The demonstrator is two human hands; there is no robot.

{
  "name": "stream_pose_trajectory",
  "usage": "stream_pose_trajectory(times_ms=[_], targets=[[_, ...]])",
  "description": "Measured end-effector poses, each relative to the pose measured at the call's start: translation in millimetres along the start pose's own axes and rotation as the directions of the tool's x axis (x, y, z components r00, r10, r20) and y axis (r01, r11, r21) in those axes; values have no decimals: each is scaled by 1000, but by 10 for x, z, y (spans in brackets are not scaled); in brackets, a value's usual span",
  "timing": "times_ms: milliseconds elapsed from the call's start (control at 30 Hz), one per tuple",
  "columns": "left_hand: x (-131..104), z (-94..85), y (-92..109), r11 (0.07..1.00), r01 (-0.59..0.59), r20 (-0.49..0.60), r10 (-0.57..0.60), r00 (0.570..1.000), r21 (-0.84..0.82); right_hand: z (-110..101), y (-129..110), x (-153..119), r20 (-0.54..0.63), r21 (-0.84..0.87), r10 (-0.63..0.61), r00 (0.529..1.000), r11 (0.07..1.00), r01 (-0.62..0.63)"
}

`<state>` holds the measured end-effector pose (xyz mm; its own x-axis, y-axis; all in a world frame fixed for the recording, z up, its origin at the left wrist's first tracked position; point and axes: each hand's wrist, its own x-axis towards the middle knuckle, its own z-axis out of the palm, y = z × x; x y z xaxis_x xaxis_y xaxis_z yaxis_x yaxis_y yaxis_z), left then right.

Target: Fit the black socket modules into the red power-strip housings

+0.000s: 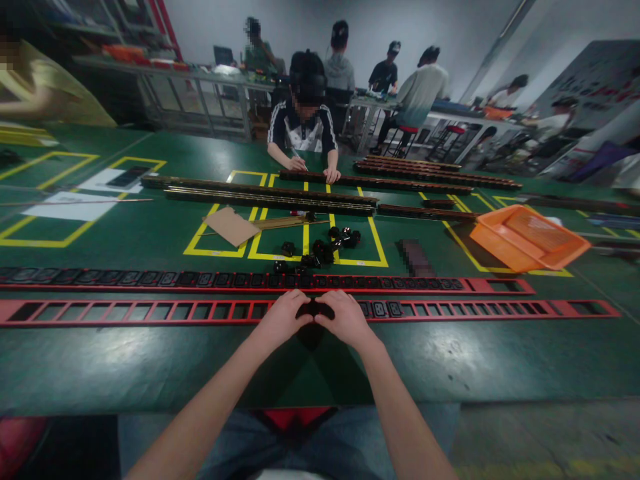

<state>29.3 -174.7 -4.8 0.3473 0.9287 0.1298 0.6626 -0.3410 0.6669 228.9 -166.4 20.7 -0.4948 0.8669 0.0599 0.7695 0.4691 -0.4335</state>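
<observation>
Red rail (250, 311) lies along the front edge of the bench (500, 360). Left hand (283, 317) and right hand (347, 319) curl close together over it; whether they clamp anything, I cannot tell. Even pressure from both should prevent tilting.

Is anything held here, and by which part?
It cannot be told: the left hand and right hand are close together over the near red slotted rail, hiding any hold.

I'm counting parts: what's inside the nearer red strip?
At least two black sockets beside the right hand; many slots show open. Those behind it and the left hand are hidden.
</observation>
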Motion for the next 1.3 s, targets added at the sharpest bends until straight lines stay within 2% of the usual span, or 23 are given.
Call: stream_pose_trajectory(times_ms=[167,333,400,433,500,567,600,667,733,833,967,1067,1133,1200,1300], targets=[[-16,32,-18,1000,-7,-10,7,1000,18,7,-16,-22,-29,0,3,1000,1000,-3],[-28,-39,12,999,-52,13,51,999,15,19,-4,-24,-29,0,-3,1000,1000,3],[0,-112,4,996,-86,-29,87,996,30,18,-6,-29,-39,0,2,999,1000,-2],[28,-163,-11,995,-89,-85,93,992,49,17,-8,-32,-47,1,3,999,1000,-3],[121,-290,-68,991,-41,-246,71,967,126,14,-14,-40,-60,5,4,998,1000,-4],[253,-428,-162,963,95,-370,5,929,252,10,-16,-46,-62,6,5,998,1000,-5],[326,-491,-220,933,180,-393,-46,918,312,8,-15,-47,-59,5,7,998,1000,-7],[467,-580,-345,864,317,-352,-178,919,390,6,-11,-46,-50,6,13,999,1000,-13],[579,-612,-457,843,387,-261,-305,916,373,6,-8,-43,-46,8,16,999,1000,-16],[666,-582,-546,860,389,-221,-330,918,331,11,-12,-41,-50,12,15,999,1000,-14],[641,-548,-501,890,365,-296,-283,912,273,18,-21,-43,-61,23,17,998,1000,-16],[529,-571,-407,934,325,-431,-235,871,149,11,-24,-46,-59,30,23,998,999,-21],[418,-582,-336,969,228,-521,-244,818,-97,-2,-29,-48,-53,30,24,998,999,-23],[294,-572,-268,909,142,-486,-336,807,-393,-17,-36,-48,-49,29,24,999,999,-23],[125,-518,-194,744,80,-353,-405,843,-664,-33,-47,-47,-49,26,25,998,999,-23]])
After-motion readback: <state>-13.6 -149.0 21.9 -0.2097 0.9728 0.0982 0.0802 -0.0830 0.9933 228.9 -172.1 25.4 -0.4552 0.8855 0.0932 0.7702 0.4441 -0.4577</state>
